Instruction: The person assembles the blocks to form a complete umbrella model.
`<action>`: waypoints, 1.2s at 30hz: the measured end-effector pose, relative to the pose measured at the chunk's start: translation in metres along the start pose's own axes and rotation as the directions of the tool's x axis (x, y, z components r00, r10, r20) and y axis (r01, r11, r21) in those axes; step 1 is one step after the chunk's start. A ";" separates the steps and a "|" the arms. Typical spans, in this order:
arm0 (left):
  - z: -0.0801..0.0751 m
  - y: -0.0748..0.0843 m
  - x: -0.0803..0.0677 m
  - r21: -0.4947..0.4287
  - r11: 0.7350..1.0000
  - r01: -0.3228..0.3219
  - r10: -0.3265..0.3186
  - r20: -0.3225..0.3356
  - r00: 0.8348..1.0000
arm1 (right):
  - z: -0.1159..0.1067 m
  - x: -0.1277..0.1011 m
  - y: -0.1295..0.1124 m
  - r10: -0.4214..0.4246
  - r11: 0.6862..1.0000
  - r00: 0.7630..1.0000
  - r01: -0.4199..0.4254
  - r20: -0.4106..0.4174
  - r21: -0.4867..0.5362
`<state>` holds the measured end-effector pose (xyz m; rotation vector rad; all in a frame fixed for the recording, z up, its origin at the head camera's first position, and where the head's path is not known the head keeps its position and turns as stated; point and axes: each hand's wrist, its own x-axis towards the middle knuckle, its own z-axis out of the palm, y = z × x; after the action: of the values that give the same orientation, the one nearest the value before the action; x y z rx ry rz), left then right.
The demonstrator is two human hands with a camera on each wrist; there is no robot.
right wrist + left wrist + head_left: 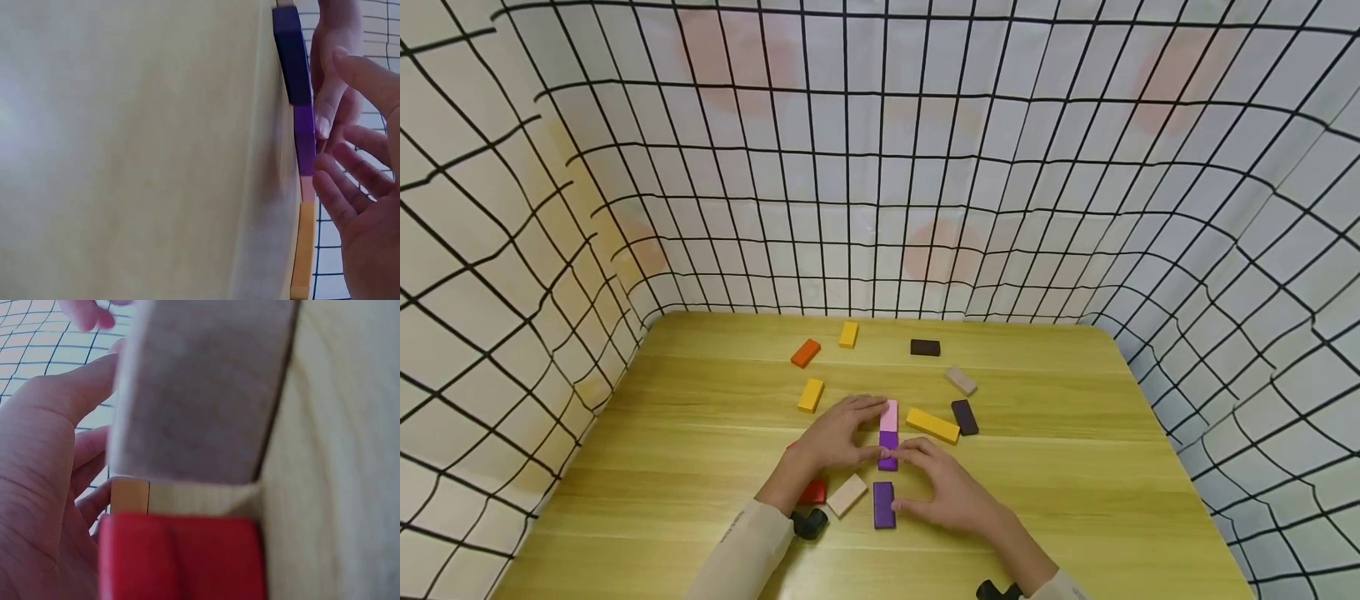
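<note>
A pink block (889,416) and a purple block (888,439) lie end to end in the middle of the wooden table. My left hand (841,433) spans their left side, fingertips by the pink block and thumb at the purple one. From the right, my right hand (951,492) reaches in with spread fingers, its forefinger at the purple block's near end. The right thumb is beside a dark purple block (883,505), which lies nearer with a gap between. In the right wrist view, the right hand (369,206) has loosely extended fingers and grips nothing.
A pale wooden block (847,496) and a red block (813,492) lie by the left wrist. Right of the pair are a long yellow block (932,425) and a black block (965,417). Several more blocks lie farther back. Black netting (880,158) stands around the table.
</note>
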<state>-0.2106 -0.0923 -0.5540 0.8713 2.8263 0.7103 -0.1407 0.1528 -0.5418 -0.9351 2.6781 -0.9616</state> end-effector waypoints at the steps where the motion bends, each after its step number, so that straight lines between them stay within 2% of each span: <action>1: 0.000 0.000 0.000 0.000 1.000 -0.003 0.003 -0.001 1.000 | 0.001 -0.001 -0.001 -0.005 1.000 1.000 0.005 0.002 0.005; 13: 0.005 -0.003 0.001 -0.014 1.000 -0.001 0.001 -0.001 1.000 | 0.015 -0.009 -0.007 -0.009 1.000 1.000 0.010 0.026 -0.030; 21: 0.004 -0.001 0.000 -0.016 1.000 -0.004 0.004 0.007 1.000 | 0.018 -0.010 -0.005 -0.022 0.998 1.000 0.023 0.011 -0.061; 36: 0.003 -0.001 0.000 -0.027 1.000 -0.007 0.007 -0.003 1.000 | 0.016 -0.008 -0.003 0.040 0.998 0.999 -0.039 -0.029 0.046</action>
<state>-0.2106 -0.0914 -0.5570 0.8776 2.8109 0.7491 -0.1276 0.1478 -0.5530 -0.8619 2.6766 -1.0317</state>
